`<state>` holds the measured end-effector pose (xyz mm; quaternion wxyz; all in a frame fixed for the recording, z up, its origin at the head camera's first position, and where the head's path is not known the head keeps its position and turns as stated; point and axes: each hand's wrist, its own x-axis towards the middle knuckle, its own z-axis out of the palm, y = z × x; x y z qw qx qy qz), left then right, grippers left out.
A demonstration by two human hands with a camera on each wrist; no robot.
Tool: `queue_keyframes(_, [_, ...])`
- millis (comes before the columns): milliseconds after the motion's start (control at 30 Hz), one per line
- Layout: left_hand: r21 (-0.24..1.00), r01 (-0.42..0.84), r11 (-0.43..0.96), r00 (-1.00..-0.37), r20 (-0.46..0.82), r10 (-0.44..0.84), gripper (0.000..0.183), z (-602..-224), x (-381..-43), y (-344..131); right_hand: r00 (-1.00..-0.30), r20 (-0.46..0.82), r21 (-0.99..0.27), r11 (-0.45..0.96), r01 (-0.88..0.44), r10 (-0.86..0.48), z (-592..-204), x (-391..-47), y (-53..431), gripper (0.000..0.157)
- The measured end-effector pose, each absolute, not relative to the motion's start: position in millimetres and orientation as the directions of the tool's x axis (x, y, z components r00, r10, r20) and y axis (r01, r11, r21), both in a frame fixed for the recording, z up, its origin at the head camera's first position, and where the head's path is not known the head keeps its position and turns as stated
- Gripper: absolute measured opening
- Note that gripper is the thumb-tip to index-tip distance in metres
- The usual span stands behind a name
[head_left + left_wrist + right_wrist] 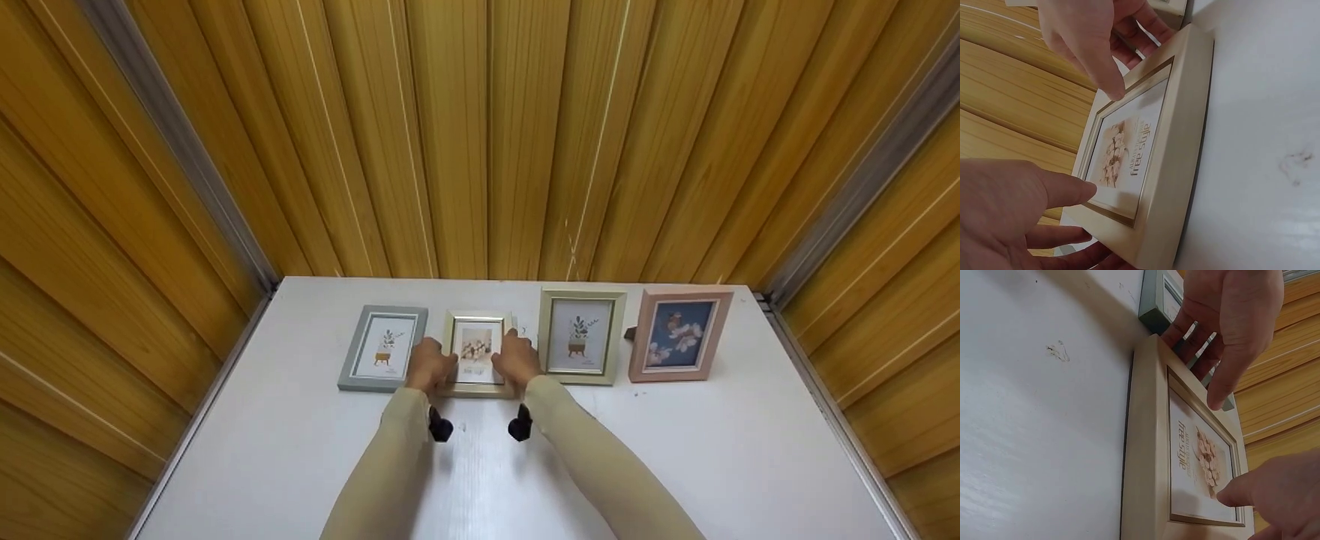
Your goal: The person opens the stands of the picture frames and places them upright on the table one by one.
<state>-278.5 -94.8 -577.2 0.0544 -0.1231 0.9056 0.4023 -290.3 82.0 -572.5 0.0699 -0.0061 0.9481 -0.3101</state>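
A cream picture frame [477, 351] with a flower print stands on the white table between both hands. My left hand [430, 366] grips its left side, and my right hand [519, 358] grips the right side. In the left wrist view, the left thumb [1069, 190] presses on the front border while the other fingers reach behind the frame. The right thumb [1238, 490] lies over the front in the right wrist view; most of that hand's fingers are hidden. The lower edge of the frame meets the tabletop.
A grey-blue frame [382, 349] leans close by on the left. To the right stand a pale green frame [583, 337] and a pink frame [681, 334] angled inward. A wood-look panel wall [487, 150] rises behind the white table [247, 465], with side panels too.
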Motion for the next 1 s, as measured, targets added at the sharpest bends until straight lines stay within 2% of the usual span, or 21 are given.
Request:
queue_keyframes(300, [0.682,-0.279,0.676,-0.960,-0.184,-0.210,0.025,-577,-278,-95,-0.995,-0.102,-0.546,0.836,0.043,-0.016,-580,-293,80,0.015])
queue_keyframes(1000, [0.653,-0.279,0.704,-0.960,-0.165,-0.228,0.022,-580,-276,-93,-0.997,-0.071,-0.554,0.832,0.027,-0.016,-586,-293,81,0.012])
